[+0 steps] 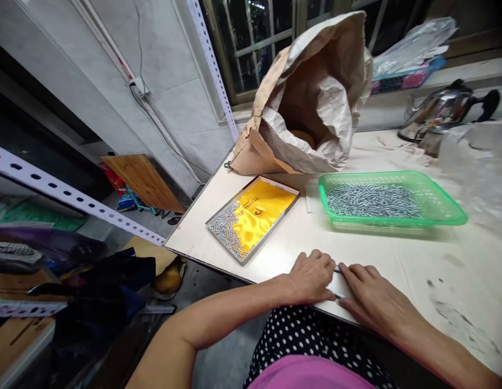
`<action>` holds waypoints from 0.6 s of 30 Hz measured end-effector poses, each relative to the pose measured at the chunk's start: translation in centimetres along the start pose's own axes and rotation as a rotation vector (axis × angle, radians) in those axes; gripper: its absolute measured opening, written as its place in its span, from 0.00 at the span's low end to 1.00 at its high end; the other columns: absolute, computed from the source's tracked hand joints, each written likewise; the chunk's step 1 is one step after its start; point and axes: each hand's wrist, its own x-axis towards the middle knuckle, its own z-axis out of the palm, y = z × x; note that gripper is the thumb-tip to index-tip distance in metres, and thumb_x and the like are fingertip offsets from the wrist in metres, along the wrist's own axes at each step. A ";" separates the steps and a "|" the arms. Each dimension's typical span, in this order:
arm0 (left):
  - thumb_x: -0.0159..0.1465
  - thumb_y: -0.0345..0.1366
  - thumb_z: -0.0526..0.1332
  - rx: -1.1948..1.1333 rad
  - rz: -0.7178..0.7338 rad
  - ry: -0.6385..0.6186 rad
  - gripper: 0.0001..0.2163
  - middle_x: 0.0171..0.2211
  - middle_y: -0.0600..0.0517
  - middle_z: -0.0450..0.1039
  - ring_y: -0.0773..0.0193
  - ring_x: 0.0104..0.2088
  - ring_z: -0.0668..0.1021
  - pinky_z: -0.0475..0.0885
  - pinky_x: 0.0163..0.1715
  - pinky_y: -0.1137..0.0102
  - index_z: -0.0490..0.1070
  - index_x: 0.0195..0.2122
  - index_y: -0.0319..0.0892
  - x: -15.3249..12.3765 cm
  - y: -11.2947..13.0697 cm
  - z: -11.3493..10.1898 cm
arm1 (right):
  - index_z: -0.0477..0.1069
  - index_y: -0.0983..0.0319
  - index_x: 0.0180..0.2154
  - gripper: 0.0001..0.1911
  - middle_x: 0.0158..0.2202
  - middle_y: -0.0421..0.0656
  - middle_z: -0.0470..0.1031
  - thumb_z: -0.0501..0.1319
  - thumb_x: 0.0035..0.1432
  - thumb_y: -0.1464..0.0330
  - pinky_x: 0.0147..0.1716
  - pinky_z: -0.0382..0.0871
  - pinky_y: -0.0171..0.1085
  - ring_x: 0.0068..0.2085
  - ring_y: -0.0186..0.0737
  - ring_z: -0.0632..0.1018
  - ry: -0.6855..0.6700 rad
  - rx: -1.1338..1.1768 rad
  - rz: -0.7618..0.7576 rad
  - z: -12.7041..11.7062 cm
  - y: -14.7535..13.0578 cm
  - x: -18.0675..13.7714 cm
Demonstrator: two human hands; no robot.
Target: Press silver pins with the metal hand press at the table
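Note:
My left hand (311, 276) and my right hand (372, 297) rest together on the near edge of the white table (299, 240). Their fingers are curled and pinched around small metal pieces (336, 281) between them. A shallow tin tray (253, 216) with a yellow lining lies beyond my left hand, with several small metal pins heaped at its near left end. A green plastic basket (391, 202) holding many small metal pins stands beyond my right hand.
A large crumpled brown paper sack (311, 102) lies open at the back of the table. A steel kettle (441, 111) and a clear plastic bag (477, 162) sit at the right. A perforated metal shelf rail (73, 194) and clutter fill the floor at left.

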 end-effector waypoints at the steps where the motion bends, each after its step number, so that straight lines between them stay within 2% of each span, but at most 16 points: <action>1: 0.60 0.50 0.64 -0.011 -0.013 0.011 0.24 0.47 0.42 0.69 0.51 0.49 0.69 0.69 0.42 0.59 0.66 0.50 0.36 0.0 -0.1 0.2 | 0.68 0.61 0.50 0.21 0.40 0.52 0.73 0.60 0.54 0.66 0.38 0.70 0.50 0.39 0.54 0.73 -0.005 0.002 -0.015 0.1 0.1 0.1; 5: 0.65 0.50 0.58 -0.054 -0.113 0.062 0.18 0.44 0.45 0.71 0.52 0.48 0.70 0.70 0.40 0.58 0.71 0.43 0.39 0.2 -0.3 0.5 | 0.70 0.59 0.41 0.08 0.34 0.48 0.71 0.55 0.62 0.66 0.35 0.68 0.44 0.37 0.48 0.73 -0.074 0.106 -0.063 -0.1 0.7 1.5; 11: 0.68 0.48 0.55 -0.092 -0.200 0.053 0.15 0.41 0.46 0.72 0.52 0.48 0.71 0.69 0.41 0.60 0.73 0.39 0.41 0.5 -0.3 -0.2 | 0.71 0.61 0.35 0.09 0.32 0.46 0.72 0.55 0.65 0.65 0.35 0.66 0.39 0.36 0.44 0.74 -0.226 0.174 -0.031 -2.4 0.5 3.4; 15: 0.63 0.47 0.62 -0.100 -0.244 0.071 0.15 0.44 0.45 0.71 0.50 0.50 0.70 0.70 0.42 0.59 0.72 0.43 0.40 0.6 -0.1 -0.4 | 0.72 0.64 0.43 0.09 0.37 0.48 0.73 0.58 0.62 0.68 0.39 0.67 0.41 0.40 0.47 0.74 -0.270 0.082 -0.018 -3.5 0.4 4.2; 18: 0.61 0.49 0.63 -0.148 -0.309 0.129 0.26 0.50 0.42 0.69 0.49 0.51 0.69 0.70 0.45 0.59 0.67 0.54 0.38 -0.3 0.0 -0.5 | 0.67 0.67 0.54 0.25 0.47 0.54 0.71 0.65 0.57 0.63 0.46 0.68 0.45 0.49 0.52 0.71 -0.255 0.120 -0.078 -3.7 1.4 4.5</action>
